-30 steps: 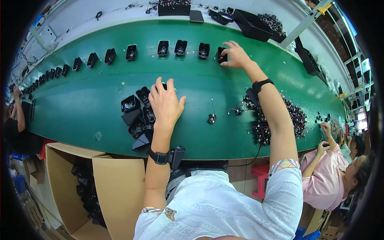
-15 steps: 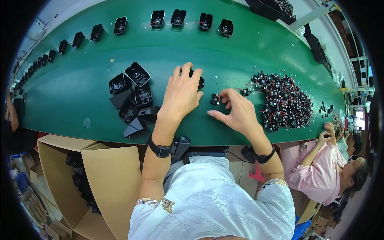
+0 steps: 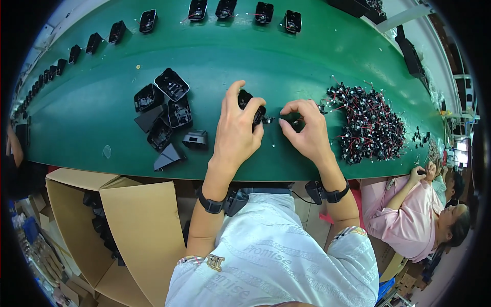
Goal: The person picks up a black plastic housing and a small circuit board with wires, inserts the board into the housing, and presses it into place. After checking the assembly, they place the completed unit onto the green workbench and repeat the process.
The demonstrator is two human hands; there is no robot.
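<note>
My left hand (image 3: 236, 133) is wrapped round a black plastic housing (image 3: 251, 106), its fingers along the far side and the thumb at the near right end. Between my two hands, close to the left thumb, is a small black part with wires (image 3: 268, 120). My right hand (image 3: 308, 132) is curved just to the right of that part, thumb and forefinger apart, with nothing visible between them. To the left of my left hand lies a loose cluster of black housings (image 3: 179, 112), some hollow side up. A large pile of small wired parts (image 3: 372, 125) spreads to the right of my right hand.
A row of black housings (image 3: 225, 8) stands along the far side of the green table (image 3: 215, 56). Below its near edge, at left, an open cardboard box (image 3: 140, 230) holds more black pieces. A person in a pink top (image 3: 404, 215) sits at the right.
My left hand has tilted the housing up and brought it nearer the small wired part. My right hand has drawn slightly right of that part. One housing of the cluster has shifted.
</note>
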